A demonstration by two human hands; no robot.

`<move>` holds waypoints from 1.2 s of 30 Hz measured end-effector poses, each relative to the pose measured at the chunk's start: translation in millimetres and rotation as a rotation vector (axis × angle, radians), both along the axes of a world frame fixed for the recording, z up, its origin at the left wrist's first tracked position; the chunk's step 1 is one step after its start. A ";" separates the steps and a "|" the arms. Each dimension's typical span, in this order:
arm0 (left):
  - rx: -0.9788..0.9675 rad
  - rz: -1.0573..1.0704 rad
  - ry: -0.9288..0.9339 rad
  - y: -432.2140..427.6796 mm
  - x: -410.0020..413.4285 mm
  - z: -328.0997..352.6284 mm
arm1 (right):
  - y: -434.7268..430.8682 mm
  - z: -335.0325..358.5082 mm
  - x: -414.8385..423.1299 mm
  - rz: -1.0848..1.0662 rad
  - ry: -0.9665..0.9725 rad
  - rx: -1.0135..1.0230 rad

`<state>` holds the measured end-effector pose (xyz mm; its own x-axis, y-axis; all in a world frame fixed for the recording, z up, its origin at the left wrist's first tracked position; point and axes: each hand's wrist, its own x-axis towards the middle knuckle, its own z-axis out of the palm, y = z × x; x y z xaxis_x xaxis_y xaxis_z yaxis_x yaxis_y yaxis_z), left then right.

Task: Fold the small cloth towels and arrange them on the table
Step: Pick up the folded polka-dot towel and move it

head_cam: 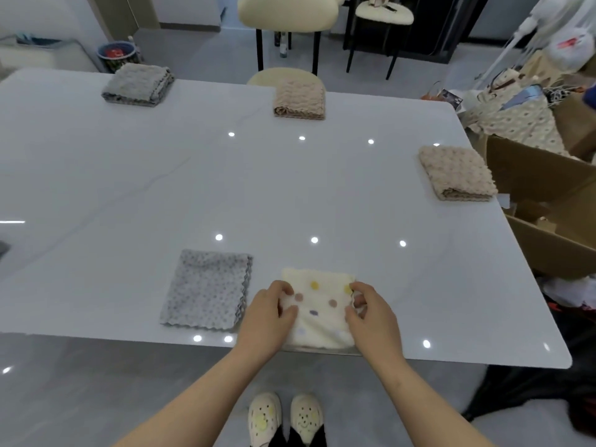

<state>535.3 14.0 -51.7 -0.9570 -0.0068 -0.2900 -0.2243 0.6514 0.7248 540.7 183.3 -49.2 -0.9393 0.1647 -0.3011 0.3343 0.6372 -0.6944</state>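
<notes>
Left hand and right hand are curled round the sides of a folded cream polka-dot cloth towel. Squaring is judged current; release is needed next.

cream towel edges covered, cardboard box cropped at right

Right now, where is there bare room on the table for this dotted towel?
Bare: the middle of the table, bordered by the near grey towel, far grey towel, far beige towel and right beige towel; the near right corner. Crowded: the near edge, where left hand and right hand hold the dotted towel.
</notes>
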 end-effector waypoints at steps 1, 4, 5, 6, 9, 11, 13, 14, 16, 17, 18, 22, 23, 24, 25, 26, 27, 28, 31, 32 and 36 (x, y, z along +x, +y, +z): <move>-0.014 -0.046 -0.018 -0.4 -0.4 1.0 | 1.3 -0.4 -2.0 -0.028 0.001 -0.016; -0.087 -0.125 -0.079 -0.9 -0.5 3.0 | 1.4 -0.7 -4.7 -0.069 0.001 -0.023; -0.121 -0.140 -0.089 0.2 -0.3 3.5 | 1.4 -0.2 -5.2 -0.077 -0.008 -0.021; -0.148 -0.152 -0.095 1.4 -0.2 3.5 | 1.2 0.4 -5.8 -0.078 -0.020 -0.015; -0.163 -0.157 -0.107 3.2 -0.5 4.7 | -0.5 -0.2 -6.9 -0.005 -0.039 0.066; -0.158 -0.155 -0.114 3.2 0.0 5.3 | -1.2 -1.0 -8.3 0.006 -0.028 0.109; -0.161 -0.154 -0.113 2.9 0.5 5.9 | -1.4 -0.2 -9.5 -0.025 -0.010 0.103; -0.168 -0.154 -0.110 2.7 0.4 6.1 | -1.4 0.2 -10.2 -0.044 -0.006 0.084; -0.182 -0.155 -0.109 2.9 0.9 6.1 | -1.1 0.0 -10.7 -0.054 -0.020 0.067; -0.187 -0.155 -0.110 3.3 1.2 6.1 | -0.8 -0.7 -10.3 -0.045 -0.034 0.069; -0.190 -0.154 -0.112 3.8 1.1 6.0 | -0.3 -1.5 -10.0 -0.041 -0.042 0.067; -0.195 -0.148 -0.111 4.7 1.8 5.7 | 0.8 0.2 -10.8 -0.054 -0.043 0.023; -0.197 -0.149 -0.107 5.0 1.7 5.4 | 0.9 1.3 -11.3 -0.059 -0.037 0.011; -0.196 -0.147 -0.103 5.3 1.7 5.5 | 0.8 2.3 -11.5 -0.064 -0.028 0.000; -0.194 -0.139 -0.096 5.5 1.8 6.4 | 0.4 4.1 -11.5 -0.070 -0.015 -0.010; -0.200 -0.124 -0.085 4.9 1.7 7.7 | -0.1 5.3 -11.5 -0.075 0.004 -0.012; -0.218 -0.102 -0.064 3.8 1.5 9.8 | -0.9 6.8 -11.8 -0.079 0.027 -0.008; -0.244 -0.074 -0.035 1.9 1.5 12.0 | -2.1 8.3 -12.4 -0.083 0.051 -0.004; -0.280 0.026 0.079 -10.1 -0.2 19.6 | -10.1 16.8 -14.9 -0.075 0.112 -0.043; -0.279 0.050 0.110 -17.0 -1.6 20.8 | -15.2 19.1 -15.9 -0.060 0.121 -0.060; -0.253 0.183 0.179 -52.8 -9.3 23.3 | -43.1 26.0 -14.9 0.003 0.124 -0.143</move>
<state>526.1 -38.8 -28.3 -0.9688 -0.2330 -0.0847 -0.2377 0.7762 0.5839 525.8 140.2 -23.2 -0.9710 0.1258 -0.2033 0.2390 0.5302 -0.8135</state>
